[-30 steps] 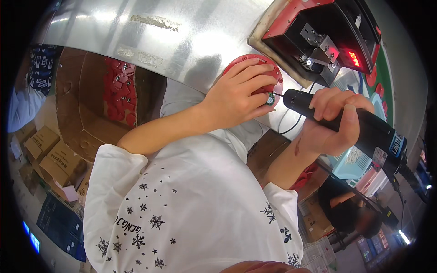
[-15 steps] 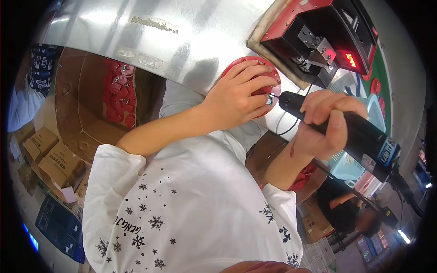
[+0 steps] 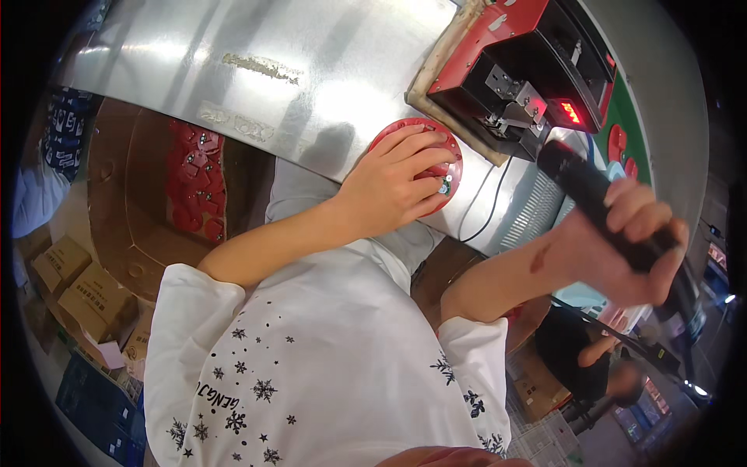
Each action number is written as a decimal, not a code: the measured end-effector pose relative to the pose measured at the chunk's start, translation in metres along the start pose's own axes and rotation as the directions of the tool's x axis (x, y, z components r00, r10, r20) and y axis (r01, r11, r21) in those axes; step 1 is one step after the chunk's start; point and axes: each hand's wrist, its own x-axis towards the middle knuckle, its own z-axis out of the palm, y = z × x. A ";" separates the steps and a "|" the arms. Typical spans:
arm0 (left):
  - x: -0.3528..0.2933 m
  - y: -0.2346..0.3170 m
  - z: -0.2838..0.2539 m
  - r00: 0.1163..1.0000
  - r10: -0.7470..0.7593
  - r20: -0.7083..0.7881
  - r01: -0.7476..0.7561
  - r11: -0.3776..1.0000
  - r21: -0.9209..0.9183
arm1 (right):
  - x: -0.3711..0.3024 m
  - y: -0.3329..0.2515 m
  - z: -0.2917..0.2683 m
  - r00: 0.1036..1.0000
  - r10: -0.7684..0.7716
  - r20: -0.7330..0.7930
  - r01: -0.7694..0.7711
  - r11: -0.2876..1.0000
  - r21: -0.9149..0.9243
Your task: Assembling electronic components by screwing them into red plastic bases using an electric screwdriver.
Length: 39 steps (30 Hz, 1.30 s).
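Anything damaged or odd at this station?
Yes: rough, discoloured patches on the metal worktop, upper left of the red round part under the left hand. They break up the otherwise shiny surface; cause unclear.

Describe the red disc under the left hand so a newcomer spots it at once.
Start at the shiny metal table and find the red-and-black machine. Below and left of it in the picture, at the table's near edge, the left hand covers much of the red disc. Unlike the red pieces in the cardboard box, it lies under that hand.
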 end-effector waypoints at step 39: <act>-0.001 -0.005 -0.015 0.976 0.015 0.215 -0.021 1.000 0.023 | -0.073 0.015 -0.024 0.940 0.339 -0.049 -0.338 0.941 0.016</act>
